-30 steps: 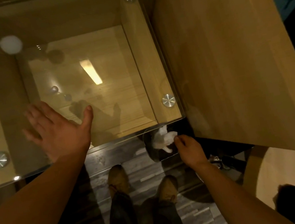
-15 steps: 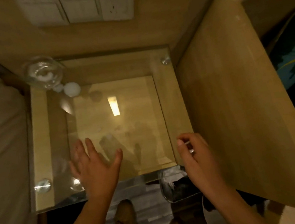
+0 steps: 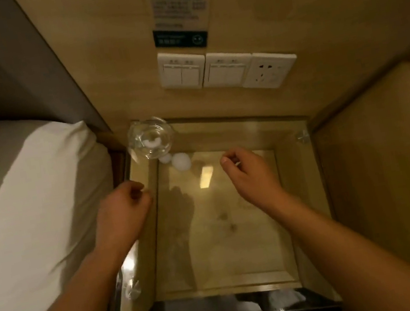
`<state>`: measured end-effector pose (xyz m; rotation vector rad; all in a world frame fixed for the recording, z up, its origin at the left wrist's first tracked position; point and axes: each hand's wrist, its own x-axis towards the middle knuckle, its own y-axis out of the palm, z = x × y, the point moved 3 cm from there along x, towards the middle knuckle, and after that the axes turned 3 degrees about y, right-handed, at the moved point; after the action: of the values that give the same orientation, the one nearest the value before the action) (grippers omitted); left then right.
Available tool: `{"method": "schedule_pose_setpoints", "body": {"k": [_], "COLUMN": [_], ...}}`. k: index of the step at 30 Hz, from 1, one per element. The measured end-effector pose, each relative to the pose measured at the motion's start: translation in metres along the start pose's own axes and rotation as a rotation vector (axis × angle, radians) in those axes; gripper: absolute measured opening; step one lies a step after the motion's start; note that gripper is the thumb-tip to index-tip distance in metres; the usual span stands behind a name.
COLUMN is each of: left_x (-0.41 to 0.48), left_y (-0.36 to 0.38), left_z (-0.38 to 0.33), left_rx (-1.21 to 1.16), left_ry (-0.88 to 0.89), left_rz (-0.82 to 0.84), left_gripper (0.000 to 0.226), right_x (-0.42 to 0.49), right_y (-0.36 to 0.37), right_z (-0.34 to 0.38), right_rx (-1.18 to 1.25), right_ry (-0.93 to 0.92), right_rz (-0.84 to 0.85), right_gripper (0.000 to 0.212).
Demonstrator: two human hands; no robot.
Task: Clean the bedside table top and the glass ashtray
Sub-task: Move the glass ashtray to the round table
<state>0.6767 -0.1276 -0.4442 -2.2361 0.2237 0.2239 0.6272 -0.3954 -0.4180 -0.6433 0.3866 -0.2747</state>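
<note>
Hands over the glass table top

Ashtray (image 3: 151,142) sits at the far left corner of the bedside table top (image 3: 238,231), white balls (image 3: 181,161) just beside it. Left hand (image 3: 122,212) and right hand (image 3: 248,172) hover, fingers loosely curled, gripping nothing visible.

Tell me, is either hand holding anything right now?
Nothing visible in the left hand. The right hand is loosely curled; whether its fingertips pinch something tiny cannot be told.
</note>
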Motion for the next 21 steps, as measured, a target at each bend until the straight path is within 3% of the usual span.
{"method": "schedule_pose_setpoints", "body": {"k": [3,6,11,16,21], "left_x": [0.051,0.091,0.119,0.122,0.123], "left_y": [-0.011,-0.012,0.006,0.021,0.025], "left_z": [-0.003,-0.004,0.004,0.018,0.013], "left_rx": [-0.063,-0.068,-0.096,-0.304,-0.416], "left_ry": [-0.018,-0.054,-0.135,-0.211,-0.258], "left_rz": [-0.038,-0.064,0.015,-0.012,-0.083], "left_gripper": [0.037,0.033,0.044,0.037,0.015], "right_x": [0.041,0.077,0.117,0.138,0.133], "right_y": [0.025,0.056,0.092,0.114,0.117], "right_z": [0.023,0.037,0.052,0.052,0.051], "right_rx": [-0.011,0.043,0.054,0.096,0.108], "right_ry": [0.018,0.071,0.134,0.240,0.248], "right_rz": [0.033,0.068,0.089,0.070,-0.005], "right_gripper": [0.023,0.024,0.021,0.020,0.016]}}
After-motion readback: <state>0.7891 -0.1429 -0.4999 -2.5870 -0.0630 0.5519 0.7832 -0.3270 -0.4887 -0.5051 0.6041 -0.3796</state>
